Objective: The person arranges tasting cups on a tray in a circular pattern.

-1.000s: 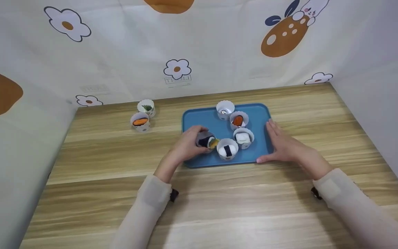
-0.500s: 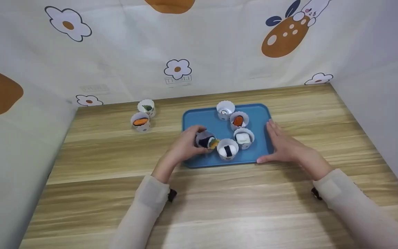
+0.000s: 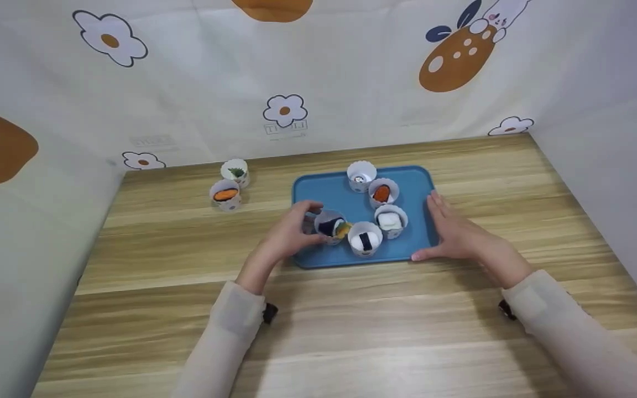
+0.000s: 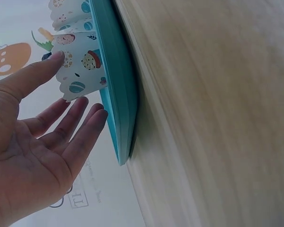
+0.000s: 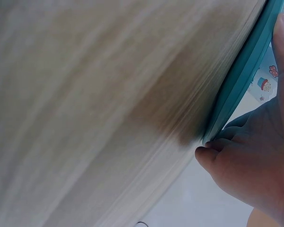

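On the blue tray [image 3: 318,260], a paper cup [image 4: 80,66] holding a dark sushi roll [image 3: 329,225] with a yellow and green end stands at the left. My left hand [image 3: 291,232] is spread beside that cup. In the left wrist view the thumb is at the cup's side near its rim, and the other fingers are stretched and apart from its wall. My right hand [image 3: 457,232] rests against the tray's right edge, its fingers extended along the edge and the thumb at the near corner. The right wrist view shows the hand [image 5: 260,151] touching the tray's rim.
Other cups on the tray hold a white piece with a black band [image 3: 365,241], a white block [image 3: 389,221], an orange-red piece [image 3: 381,193] and a small whitish piece [image 3: 359,179]. Left of the tray stand cups with an orange-topped piece [image 3: 225,195] and something green [image 3: 236,172].
My left hand has loosened from the cup with the sushi roll and drawn slightly left, widening the gap. The cup stays in place. My right hand keeps its position at the tray's edge.
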`<move>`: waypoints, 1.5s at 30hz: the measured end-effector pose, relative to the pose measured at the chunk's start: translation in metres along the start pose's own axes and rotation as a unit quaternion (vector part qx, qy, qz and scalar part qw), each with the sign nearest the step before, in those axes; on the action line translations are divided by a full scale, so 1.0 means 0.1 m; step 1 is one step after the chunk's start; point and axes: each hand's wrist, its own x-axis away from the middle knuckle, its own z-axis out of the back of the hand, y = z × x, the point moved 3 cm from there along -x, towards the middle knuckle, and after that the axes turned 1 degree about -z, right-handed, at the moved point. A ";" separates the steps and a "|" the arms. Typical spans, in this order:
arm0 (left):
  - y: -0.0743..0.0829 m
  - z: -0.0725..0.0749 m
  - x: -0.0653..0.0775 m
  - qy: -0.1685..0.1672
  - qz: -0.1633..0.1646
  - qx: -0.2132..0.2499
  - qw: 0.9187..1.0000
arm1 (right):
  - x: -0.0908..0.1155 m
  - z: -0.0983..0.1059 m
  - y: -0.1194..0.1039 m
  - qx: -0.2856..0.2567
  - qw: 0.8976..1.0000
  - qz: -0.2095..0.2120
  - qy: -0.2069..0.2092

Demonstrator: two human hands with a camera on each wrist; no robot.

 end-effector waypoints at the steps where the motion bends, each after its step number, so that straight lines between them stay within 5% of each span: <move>1: -0.01 0.01 0.00 0.000 0.000 0.002 1.000 | 0.00 0.00 0.00 0.000 1.000 -0.001 0.000; 29: -0.22 0.40 0.15 0.064 -0.020 0.071 0.995 | 0.02 0.01 -0.01 0.004 1.000 0.006 -0.001; 45: -0.34 0.65 0.22 0.121 0.002 0.071 0.990 | 0.01 -0.01 -0.01 -0.001 1.000 0.007 0.002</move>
